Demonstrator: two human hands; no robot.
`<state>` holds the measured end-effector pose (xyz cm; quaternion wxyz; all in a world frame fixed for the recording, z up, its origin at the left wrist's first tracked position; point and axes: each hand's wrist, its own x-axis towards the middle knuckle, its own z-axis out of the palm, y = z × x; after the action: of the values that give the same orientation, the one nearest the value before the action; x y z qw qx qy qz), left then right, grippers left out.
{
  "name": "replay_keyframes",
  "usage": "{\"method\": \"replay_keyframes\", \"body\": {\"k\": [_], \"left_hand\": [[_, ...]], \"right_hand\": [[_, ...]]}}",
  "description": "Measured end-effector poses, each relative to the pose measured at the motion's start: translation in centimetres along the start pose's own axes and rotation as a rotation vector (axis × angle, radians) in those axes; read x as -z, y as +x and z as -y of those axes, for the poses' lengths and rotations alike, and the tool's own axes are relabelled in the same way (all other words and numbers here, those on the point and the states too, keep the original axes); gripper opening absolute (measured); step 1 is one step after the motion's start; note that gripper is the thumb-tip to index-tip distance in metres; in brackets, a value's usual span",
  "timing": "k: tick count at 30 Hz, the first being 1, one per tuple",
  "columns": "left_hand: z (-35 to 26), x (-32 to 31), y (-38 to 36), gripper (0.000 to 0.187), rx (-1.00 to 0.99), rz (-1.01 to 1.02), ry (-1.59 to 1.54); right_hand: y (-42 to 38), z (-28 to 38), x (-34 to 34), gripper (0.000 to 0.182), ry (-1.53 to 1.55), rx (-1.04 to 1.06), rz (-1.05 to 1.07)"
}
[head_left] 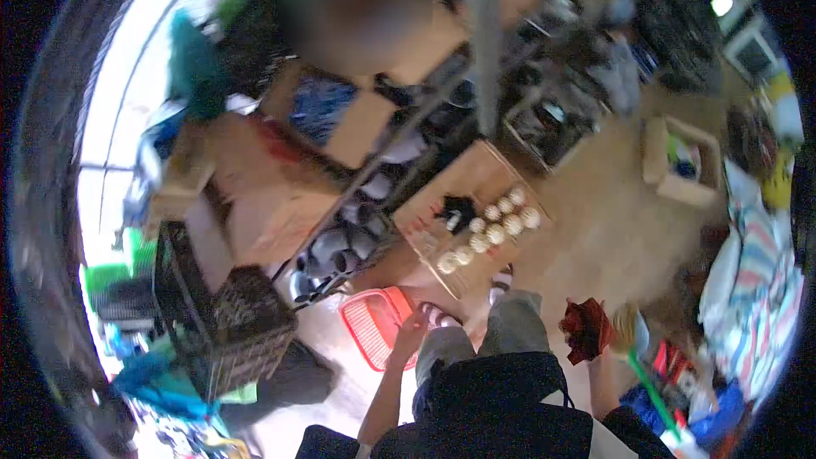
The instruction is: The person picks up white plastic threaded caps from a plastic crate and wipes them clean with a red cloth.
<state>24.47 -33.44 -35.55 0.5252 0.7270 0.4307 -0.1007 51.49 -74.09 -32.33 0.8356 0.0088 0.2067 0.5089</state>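
Note:
My left hand (pixel 411 333) reaches down beside my left leg, overlapping the right rim of a red plastic basket (pixel 357 314) with slatted walls. Blur hides its fingers, and I cannot tell if they grip the rim. On the other side, my right hand (pixel 603 350) holds a dark red, crumpled-looking thing (pixel 585 330) with ragged edges. In front of my feet lies a flat cardboard piece (pixel 425 212). Several pale round things (pixel 512 224) stand in rows on it, beside a black object (pixel 457 214) with a whitish patch.
Cardboard boxes (pixel 263 178) and a dark crate (pixel 246 357) crowd the left. Grey rounded items (pixel 340 242) fill a rack. A person (pixel 425 42) sits opposite, beyond a grey post (pixel 483 42). At right are a small box (pixel 684 187), striped sacks (pixel 744 289) and a green-handled tool (pixel 650 387).

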Motion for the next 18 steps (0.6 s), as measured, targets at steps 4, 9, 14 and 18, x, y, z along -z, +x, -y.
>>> {"method": "replay_keyframes", "body": {"k": [4, 9, 14, 18], "left_hand": [[2.6, 3.5, -9.6, 0.027, -0.063, -0.178, -0.231], [-0.9, 11.1, -20.3, 0.029, -0.139, -0.535, -0.684], [-6.8, 24.3, -29.3, 0.029, -0.447, -0.832, -0.533], [-10.2, 37.0, -31.6, 0.025, -0.424, -1.056, -0.238]], "right_hand": [[9.2, -3.6, -5.6, 0.075, -0.371, -0.041, -0.06], [17.6, -5.3, -3.6, 0.053, -0.646, -0.154, -0.056], [19.3, -16.3, -12.9, 0.033, -0.898, -0.159, 0.293], [19.8, -19.4, -12.4, 0.035, -0.795, -0.297, 0.184]]}}
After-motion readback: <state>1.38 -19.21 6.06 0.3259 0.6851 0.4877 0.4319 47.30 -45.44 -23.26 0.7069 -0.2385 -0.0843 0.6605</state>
